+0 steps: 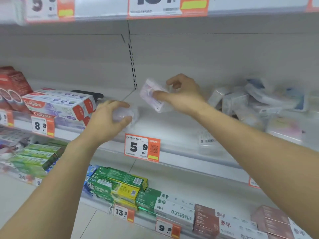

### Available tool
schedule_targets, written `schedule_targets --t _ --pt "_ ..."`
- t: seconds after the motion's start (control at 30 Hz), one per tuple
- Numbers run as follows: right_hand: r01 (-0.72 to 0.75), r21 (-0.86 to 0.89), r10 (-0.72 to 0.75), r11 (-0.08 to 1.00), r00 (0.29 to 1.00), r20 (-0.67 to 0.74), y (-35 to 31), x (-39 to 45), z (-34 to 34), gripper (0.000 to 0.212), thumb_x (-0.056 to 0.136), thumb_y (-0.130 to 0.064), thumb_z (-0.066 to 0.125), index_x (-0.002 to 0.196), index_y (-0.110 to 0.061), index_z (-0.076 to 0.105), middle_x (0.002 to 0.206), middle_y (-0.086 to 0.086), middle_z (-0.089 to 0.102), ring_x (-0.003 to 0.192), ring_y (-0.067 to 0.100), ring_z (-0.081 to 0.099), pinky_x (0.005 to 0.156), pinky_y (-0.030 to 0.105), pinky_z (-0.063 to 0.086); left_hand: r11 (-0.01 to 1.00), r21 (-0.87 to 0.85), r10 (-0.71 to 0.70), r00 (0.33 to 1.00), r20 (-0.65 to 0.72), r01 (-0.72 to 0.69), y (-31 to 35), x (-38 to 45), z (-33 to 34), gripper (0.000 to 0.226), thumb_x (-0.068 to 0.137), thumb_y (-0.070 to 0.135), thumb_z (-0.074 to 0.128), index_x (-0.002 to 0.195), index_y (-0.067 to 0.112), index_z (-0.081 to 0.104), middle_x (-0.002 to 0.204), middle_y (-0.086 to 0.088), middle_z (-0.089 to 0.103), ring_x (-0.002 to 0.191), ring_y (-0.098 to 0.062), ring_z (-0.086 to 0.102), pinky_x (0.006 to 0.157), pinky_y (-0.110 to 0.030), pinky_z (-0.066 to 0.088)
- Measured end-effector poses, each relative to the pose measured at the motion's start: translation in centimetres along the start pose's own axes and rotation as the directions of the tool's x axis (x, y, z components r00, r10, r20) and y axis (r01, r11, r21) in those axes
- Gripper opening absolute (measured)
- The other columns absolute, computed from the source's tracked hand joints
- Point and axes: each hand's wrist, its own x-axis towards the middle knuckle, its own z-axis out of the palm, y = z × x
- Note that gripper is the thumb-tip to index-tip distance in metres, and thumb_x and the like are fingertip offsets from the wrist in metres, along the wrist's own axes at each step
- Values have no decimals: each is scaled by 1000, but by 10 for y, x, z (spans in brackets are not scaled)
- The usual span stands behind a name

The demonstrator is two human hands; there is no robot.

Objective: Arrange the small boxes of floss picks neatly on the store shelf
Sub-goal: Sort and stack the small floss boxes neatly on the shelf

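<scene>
While both bare arms reach forward over the white store shelf (pixel 172 128), each hand has a small clear box of floss picks. The left hand (pixel 110 118) curls its grip around one box (pixel 133 114) low against the shelf surface, thumb on top and fingers beneath, so the box is mostly hidden and blurred. The right hand (pixel 183 95) pinches a second box (pixel 151 95) between thumb and fingers, holding it tilted above the shelf, its pale pink and white label facing left. Whether the left box touches the shelf, I cannot tell.

Further right on the same shelf lies a loose heap of clear floss pick boxes (pixel 255 104), tumbled at different angles and blurred. An orange and white price tag reading 5.9 (pixel 142 147) hangs on the shelf's front edge just below the left hand. To the left sit stacked Colgate toothpaste cartons (pixel 60 104) and red cartons (pixel 12 87). On the shelf below, green Darlie cartons (pixel 117 183) lie beside white cartons (pixel 174 209).
</scene>
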Motion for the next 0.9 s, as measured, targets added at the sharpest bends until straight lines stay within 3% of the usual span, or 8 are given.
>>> schedule_targets --t 0.1,0.2,0.3,0.43,0.57,0.7,0.8,0.9 --pt "28 -68 -23 997 997 75 8 -1 46 51 70 -51 82 107 -22 63 115 -1 60 102 12 57 77 21 39 994 -60 -93 996 -1 92 1 -2 -3 67 77 31 63 141 29 43 139 -5 51 128 -26 47 101 -36 39" --pt "63 -104 -45 993 984 171 15 -8 62 52 71 -43 83 112 -21 61 120 0 51 98 10 52 78 18 35 994 -23 -108 994 -21 107 4 -4 -5 80 65 35 52 144 27 39 144 -13 45 137 -31 34 111 -44 30" --pt "165 -152 -110 975 942 317 13 -14 56 51 75 -34 81 120 -24 59 127 -1 41 107 8 47 83 16 33 994 65 -83 997 7 82 4 -6 -5 72 64 38 48 135 26 52 144 -10 44 137 -30 30 114 -44 24" --pt "121 -92 -75 988 915 396 8 -15 46 59 75 -21 76 129 -28 53 133 -1 41 116 11 47 87 20 36 994 98 -56 997 54 50 7 -8 -9 66 63 36 49 128 26 56 139 -6 47 130 -29 38 111 -46 28" --pt "114 -153 -34 982 892 450 7 -14 41 66 74 -19 76 134 -25 50 138 -1 43 117 10 46 89 21 37 999 22 -51 996 71 50 12 -10 -15 58 62 31 49 120 26 59 132 -2 50 124 -28 42 103 -44 36" --pt "105 -112 -25 988 832 554 2 -20 30 77 75 -29 82 142 -27 44 144 -3 42 131 13 44 103 26 40 1000 29 -8 998 70 6 25 -12 -13 67 64 35 50 130 28 53 140 -3 44 132 -26 33 109 -44 31" --pt "176 -239 -47 955 885 463 8 -7 -4 70 76 -48 78 138 -30 50 140 -3 46 129 13 46 107 29 38 996 -31 87 994 66 -85 52 -9 -1 67 66 33 48 133 24 53 140 -2 46 133 -22 34 104 -32 28" --pt "162 -541 -105 825 985 134 32 13 -68 54 81 -42 72 130 -28 56 135 5 47 127 23 46 102 32 38 980 -51 195 976 97 -190 85 -1 23 62 72 36 44 132 22 55 137 -5 52 131 -24 39 109 -36 31"
